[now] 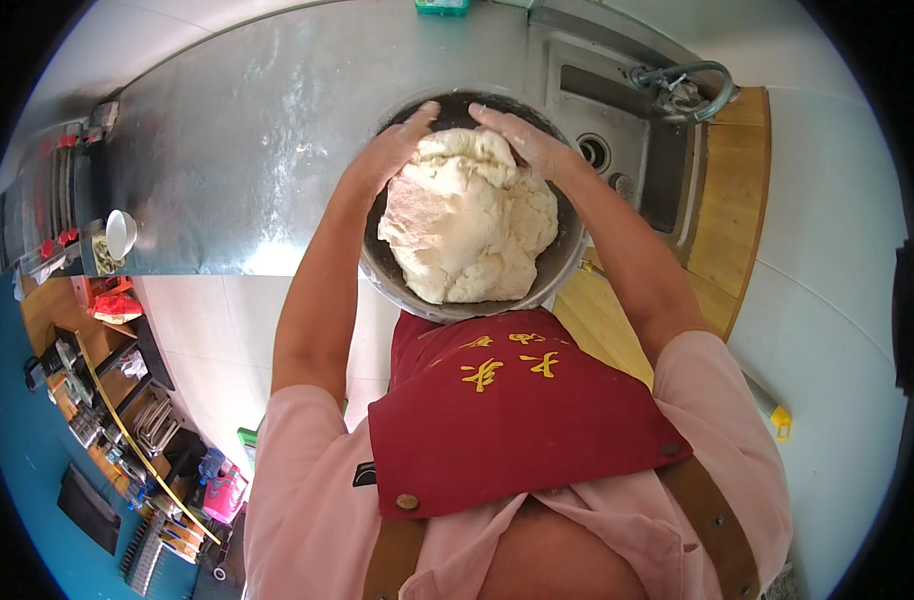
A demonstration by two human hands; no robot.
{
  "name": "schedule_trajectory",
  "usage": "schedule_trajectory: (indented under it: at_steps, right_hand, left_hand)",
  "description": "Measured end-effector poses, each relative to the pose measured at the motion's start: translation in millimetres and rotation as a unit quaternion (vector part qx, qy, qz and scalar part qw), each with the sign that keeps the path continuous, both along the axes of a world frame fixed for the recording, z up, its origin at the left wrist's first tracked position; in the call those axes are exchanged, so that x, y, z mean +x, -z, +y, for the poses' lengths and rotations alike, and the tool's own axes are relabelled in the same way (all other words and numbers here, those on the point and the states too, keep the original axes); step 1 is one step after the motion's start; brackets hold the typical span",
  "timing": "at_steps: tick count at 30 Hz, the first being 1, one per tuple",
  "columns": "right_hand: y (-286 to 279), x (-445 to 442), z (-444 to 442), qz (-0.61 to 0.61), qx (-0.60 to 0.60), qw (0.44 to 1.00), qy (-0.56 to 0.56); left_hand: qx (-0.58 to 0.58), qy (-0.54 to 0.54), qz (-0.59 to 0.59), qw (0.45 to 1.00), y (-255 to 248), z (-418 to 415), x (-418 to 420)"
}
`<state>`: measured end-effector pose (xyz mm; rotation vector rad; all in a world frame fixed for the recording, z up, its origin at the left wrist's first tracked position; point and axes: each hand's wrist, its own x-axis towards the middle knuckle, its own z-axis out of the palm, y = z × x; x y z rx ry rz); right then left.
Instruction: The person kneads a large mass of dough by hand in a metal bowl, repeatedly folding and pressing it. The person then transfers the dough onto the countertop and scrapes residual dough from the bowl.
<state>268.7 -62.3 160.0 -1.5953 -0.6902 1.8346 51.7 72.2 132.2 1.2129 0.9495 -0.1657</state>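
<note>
A large lump of pale dough [468, 225] fills most of a round metal bowl [434, 309], which stands at the near edge of the steel counter. My left hand [403, 146] is at the dough's upper left, reaching inside the rim, its fingertips near the bowl's far wall. On the upper right side, my right hand [523, 141] lies against the dough, with its fingers pointing inward. Flour or dough bits cling to the fingers of both hands. The two hands are apart, at the dough's far end; the undersides of the fingers are hidden.
A steel sink [614, 112] with a curved faucet [716, 71] adjoins the bowl's right side. White flour traces mark the steel counter [201, 150]. Toward its left end stands a white bowl [121, 234]. A green container [442, 7] sits at the back edge. Cluttered shelves are at lower left.
</note>
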Motion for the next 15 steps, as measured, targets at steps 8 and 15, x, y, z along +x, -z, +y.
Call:
schedule_trajectory:
  at_steps: [8, 15]
  right_hand:
    - [-40, -37, -53, -0.225, 0.234, 0.944, -0.065]
    - [-1, -113, -98, -0.448, 0.428, 0.784, -0.039]
  left_hand:
    - [0.293, 0.303, -0.078, 0.903, -66, -70, -19]
    - [0.583, 0.228, 0.026, 0.780, -64, -168, -71]
